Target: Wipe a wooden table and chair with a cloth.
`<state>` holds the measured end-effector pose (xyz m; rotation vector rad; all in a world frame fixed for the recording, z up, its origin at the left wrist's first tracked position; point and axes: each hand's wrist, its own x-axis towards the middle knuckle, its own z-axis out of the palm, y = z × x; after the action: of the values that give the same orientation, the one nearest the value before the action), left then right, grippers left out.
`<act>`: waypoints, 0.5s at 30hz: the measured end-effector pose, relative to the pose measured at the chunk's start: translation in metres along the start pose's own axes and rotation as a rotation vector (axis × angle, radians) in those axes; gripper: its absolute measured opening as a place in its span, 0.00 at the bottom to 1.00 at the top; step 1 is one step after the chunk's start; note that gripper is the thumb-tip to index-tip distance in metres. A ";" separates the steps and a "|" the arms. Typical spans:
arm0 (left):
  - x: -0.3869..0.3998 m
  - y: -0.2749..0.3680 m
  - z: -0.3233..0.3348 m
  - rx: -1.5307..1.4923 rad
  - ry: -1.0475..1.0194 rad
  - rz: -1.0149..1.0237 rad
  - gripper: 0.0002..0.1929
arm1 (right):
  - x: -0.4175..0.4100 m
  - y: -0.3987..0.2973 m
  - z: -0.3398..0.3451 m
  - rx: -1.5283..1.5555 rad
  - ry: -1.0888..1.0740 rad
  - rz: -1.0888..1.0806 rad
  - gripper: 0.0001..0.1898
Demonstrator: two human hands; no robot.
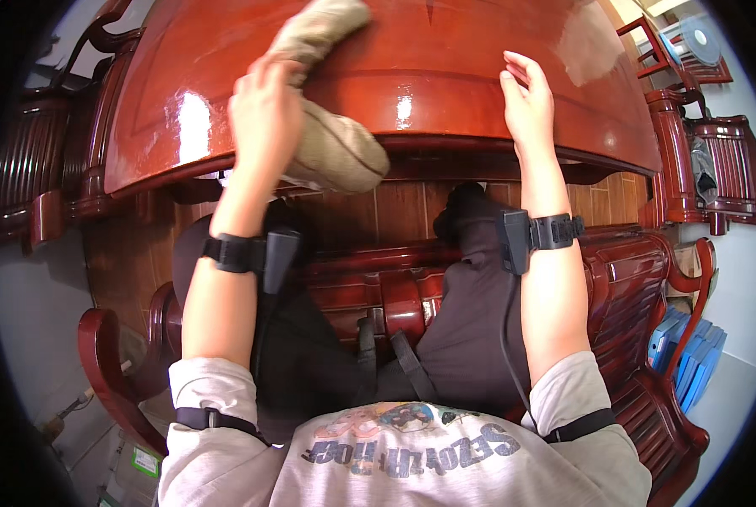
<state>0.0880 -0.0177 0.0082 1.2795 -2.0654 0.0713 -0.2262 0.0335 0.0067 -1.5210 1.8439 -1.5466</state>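
My left hand (265, 111) grips a long, soft beige fabric item (343, 149) around its narrowed middle. One end of it rises over the glossy red-brown wooden table (441, 95); the rounded other end, with a dark seam, hangs past the table's near edge. Motion blurs it, so its exact kind is unclear. To the right, my right hand (530, 104) is above the tabletop near that same edge, holding nothing. Its fingers are slightly bent and the thumb stands apart from them. Each forearm wears a black strap with a dark device (514, 241).
I sit on a carved wooden bench (625, 298), legs below the table edge. Wooden chairs stand left (32, 152) and right (726, 168), the right one bearing a dark item in clear plastic. A blue fan (700, 38) is far right. Blue file boxes (685, 355) stand behind the bench.
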 end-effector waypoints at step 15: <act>0.011 0.163 0.062 -0.216 -0.076 0.072 0.21 | 0.005 -0.003 -0.009 0.127 -0.019 0.018 0.14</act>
<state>-0.0789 0.0327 0.0168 1.0908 -2.1190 -0.1666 -0.2339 0.0344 0.0146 -1.4533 1.7101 -1.6023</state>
